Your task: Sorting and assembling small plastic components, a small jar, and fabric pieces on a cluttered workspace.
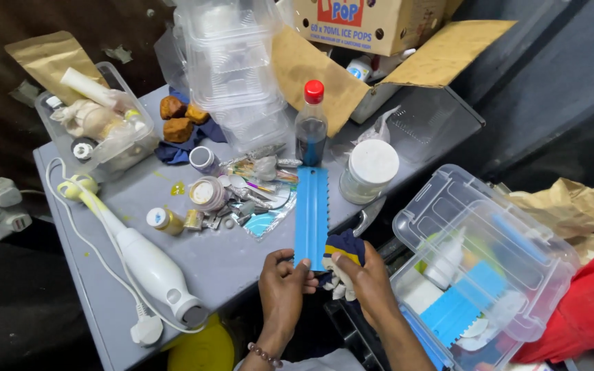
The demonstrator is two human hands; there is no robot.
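Observation:
My left hand [282, 285] grips the near end of a long blue plastic scraper with a toothed edge [311, 209], which lies lengthwise over the grey table [228, 261]. My right hand [366, 282] presses a dark blue and yellow cloth [346, 246] against the scraper's near right edge. A white scrap of fabric shows under the right fingers.
A clear plastic bin [482, 268] holding another blue scraper and white bottles stands at right. On the table lie a white hand blender [149, 264], small jars [207, 194], a red-capped bottle [311, 124], a white-lidded tub [369, 170], stacked clear containers [232, 69] and a cardboard box [372, 27].

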